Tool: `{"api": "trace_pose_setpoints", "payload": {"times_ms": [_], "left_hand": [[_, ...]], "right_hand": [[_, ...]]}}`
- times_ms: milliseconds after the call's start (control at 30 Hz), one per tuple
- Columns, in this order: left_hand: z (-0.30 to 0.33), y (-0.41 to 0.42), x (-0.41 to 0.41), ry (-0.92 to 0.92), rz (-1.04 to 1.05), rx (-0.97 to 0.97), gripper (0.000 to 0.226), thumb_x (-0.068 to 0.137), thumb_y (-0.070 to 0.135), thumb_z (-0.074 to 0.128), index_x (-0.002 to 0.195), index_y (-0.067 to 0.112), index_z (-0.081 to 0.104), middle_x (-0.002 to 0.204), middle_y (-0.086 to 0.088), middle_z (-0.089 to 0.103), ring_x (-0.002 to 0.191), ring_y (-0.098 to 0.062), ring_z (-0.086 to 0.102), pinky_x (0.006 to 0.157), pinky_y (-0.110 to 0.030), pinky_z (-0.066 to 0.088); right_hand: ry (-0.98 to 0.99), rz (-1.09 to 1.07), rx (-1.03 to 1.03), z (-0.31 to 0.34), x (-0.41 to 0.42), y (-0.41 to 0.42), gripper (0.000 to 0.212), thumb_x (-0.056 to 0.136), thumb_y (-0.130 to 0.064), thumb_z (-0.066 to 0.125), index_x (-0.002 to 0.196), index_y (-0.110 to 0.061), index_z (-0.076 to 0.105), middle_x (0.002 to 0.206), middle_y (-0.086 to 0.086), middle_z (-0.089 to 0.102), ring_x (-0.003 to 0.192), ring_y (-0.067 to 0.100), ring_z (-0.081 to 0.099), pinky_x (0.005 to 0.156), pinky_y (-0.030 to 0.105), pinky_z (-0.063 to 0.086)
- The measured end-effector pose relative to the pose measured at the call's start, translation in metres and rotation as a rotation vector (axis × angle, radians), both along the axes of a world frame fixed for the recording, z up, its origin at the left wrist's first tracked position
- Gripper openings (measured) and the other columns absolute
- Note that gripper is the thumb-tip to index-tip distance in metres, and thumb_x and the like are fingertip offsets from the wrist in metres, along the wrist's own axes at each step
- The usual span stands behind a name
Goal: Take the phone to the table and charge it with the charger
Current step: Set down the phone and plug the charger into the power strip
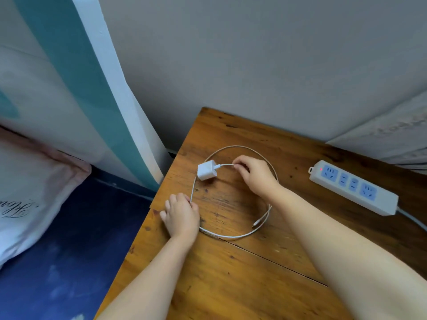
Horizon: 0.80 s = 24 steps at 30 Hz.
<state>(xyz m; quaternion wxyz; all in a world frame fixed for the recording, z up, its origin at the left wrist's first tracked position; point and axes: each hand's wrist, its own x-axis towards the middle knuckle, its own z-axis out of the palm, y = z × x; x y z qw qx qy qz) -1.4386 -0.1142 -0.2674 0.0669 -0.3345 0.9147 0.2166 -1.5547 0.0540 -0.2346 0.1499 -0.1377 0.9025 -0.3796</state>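
A white charger block (206, 173) lies on the wooden table (231, 285), with its white cable (233, 236) coiled in a loop around it. My right hand (255, 175) pinches the cable just where it leaves the block. My left hand (181, 215) is closed on the left side of the loop near the table's edge. The cable's free plug end (255, 225) rests on the wood inside the loop. No phone is in view.
A white power strip (353, 187) with blue sockets and a red light lies at the table's right. A grey wall is behind. Left of the table are a bed with a dark blue sheet (69, 250), a pale pillow (30, 192) and a teal headboard (76, 77).
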Motion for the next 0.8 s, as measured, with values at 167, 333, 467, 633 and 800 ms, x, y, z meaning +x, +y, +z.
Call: {"api": "trace_pose_setpoints", "payload": {"times_ms": [167,333,467,633,800], "left_hand": [[0.014,0.006,-0.003,0.102,0.024,0.175,0.005,0.088,0.02,0.053,0.089,0.015,0.053,0.09,-0.003,0.057,0.091,-0.024,0.053,0.085,-0.04,0.041],[0.04,0.035,-0.008,0.289,0.155,0.554,0.005,0.09,0.011,0.048,0.094,0.013,0.047,0.073,-0.001,0.055,0.067,-0.021,0.052,0.052,-0.025,0.037],[0.051,0.052,-0.016,0.314,0.228,0.709,0.019,0.091,0.01,0.043,0.107,0.016,0.051,0.075,-0.005,0.059,0.064,-0.02,0.052,0.066,-0.032,0.044],[0.045,0.081,-0.022,0.344,0.512,1.065,0.014,0.09,0.013,0.052,0.088,0.01,0.066,0.046,0.004,0.039,0.043,-0.01,0.035,0.047,-0.023,0.031],[0.037,0.091,-0.023,0.363,0.823,1.372,0.023,0.093,0.015,0.042,0.071,0.016,0.048,0.029,0.01,0.028,0.026,-0.006,0.027,0.037,-0.018,0.026]], "right_hand": [[-0.103,-0.135,0.004,0.023,0.005,0.045,0.023,0.095,-0.023,0.045,0.107,-0.021,0.064,0.09,-0.011,0.063,0.084,0.009,0.056,0.072,0.023,0.039],[-0.191,-0.412,-0.103,0.04,0.018,0.095,0.032,0.089,-0.04,0.054,0.106,-0.019,0.071,0.102,-0.004,0.067,0.092,0.006,0.057,0.073,0.023,0.041],[-0.131,-0.559,-0.11,0.061,0.035,0.151,0.023,0.092,-0.033,0.053,0.09,-0.022,0.073,0.091,-0.004,0.066,0.085,0.007,0.055,0.071,0.027,0.037],[-0.133,-0.678,-0.124,0.09,0.045,0.235,0.023,0.094,-0.023,0.051,0.09,-0.014,0.072,0.066,-0.001,0.053,0.057,0.011,0.046,0.045,0.021,0.039],[-0.08,-0.884,-0.071,0.099,0.042,0.296,0.024,0.089,-0.029,0.057,0.073,-0.014,0.066,0.037,-0.012,0.045,0.044,0.006,0.038,0.038,0.016,0.028]]}}
